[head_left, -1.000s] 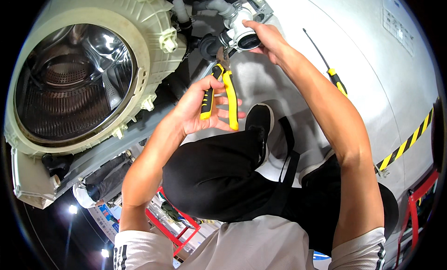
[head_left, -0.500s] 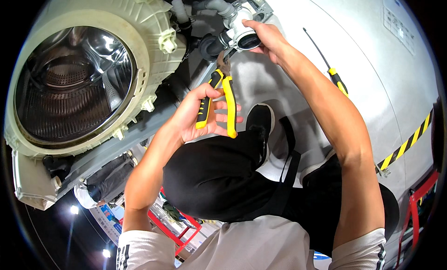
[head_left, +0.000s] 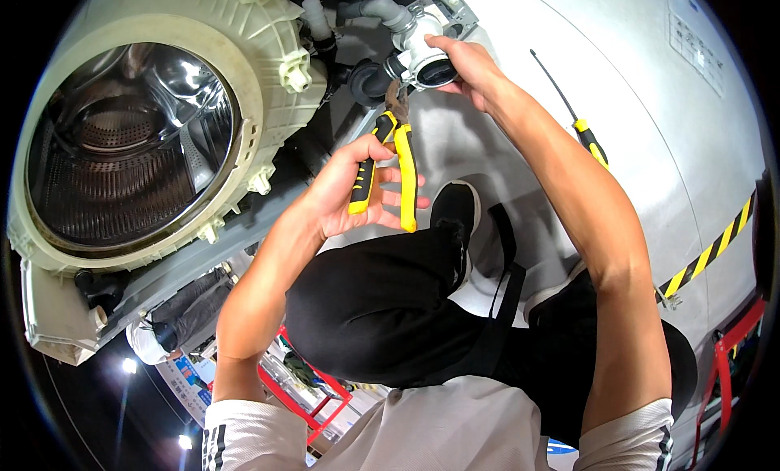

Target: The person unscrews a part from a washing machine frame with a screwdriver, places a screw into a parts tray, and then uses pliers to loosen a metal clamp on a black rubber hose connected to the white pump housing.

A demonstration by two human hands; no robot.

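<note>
Pliers (head_left: 406, 162) are pointing their long axis toward twelve o'clock, handles spread, the left hand (head_left: 341, 196) loosely grasping them; the right hand (head_left: 475, 71) (farther off, toward one) is gripping the white housing (head_left: 422, 53) just beyond.

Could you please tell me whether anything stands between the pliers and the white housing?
Nothing visible does: the pliers in the left hand end close by the lower left of the white housing; contact is unclear.
</note>
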